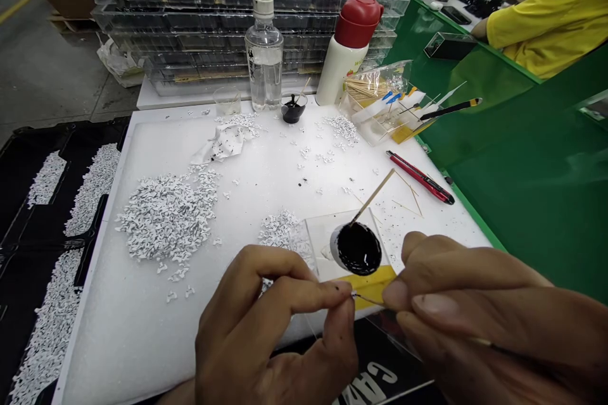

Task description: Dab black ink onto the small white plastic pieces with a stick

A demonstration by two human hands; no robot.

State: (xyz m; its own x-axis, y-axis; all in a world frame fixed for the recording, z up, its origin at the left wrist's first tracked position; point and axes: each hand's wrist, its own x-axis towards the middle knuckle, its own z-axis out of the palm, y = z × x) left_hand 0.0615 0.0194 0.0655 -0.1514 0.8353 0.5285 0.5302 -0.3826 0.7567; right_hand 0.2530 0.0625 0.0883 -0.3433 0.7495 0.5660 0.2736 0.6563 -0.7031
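Between thumb and forefinger, my left hand (280, 323) pinches a tiny white part (354, 294), mostly hidden by the fingertips. My right hand (479, 310) grips a thin wooden stick (373, 300), its tip touching or very near that part. Just beyond the fingers stands a small cup of black paint (360, 250), with another wooden stick (375, 195) leaning out of it. The cup rests on a clear plate (316, 234) beside yellow tape (380, 278). A heap of small white parts (282, 231) lies behind my left hand.
A larger heap of white parts (166, 218) lies left. Farther back are a clear bottle (264, 63), a black bowl (292, 112) and a red-capped flask (349, 44). A red utility knife (420, 177) lies right. Stacked trays (190, 38) stand behind; a person's yellow sleeve (546, 19) shows.
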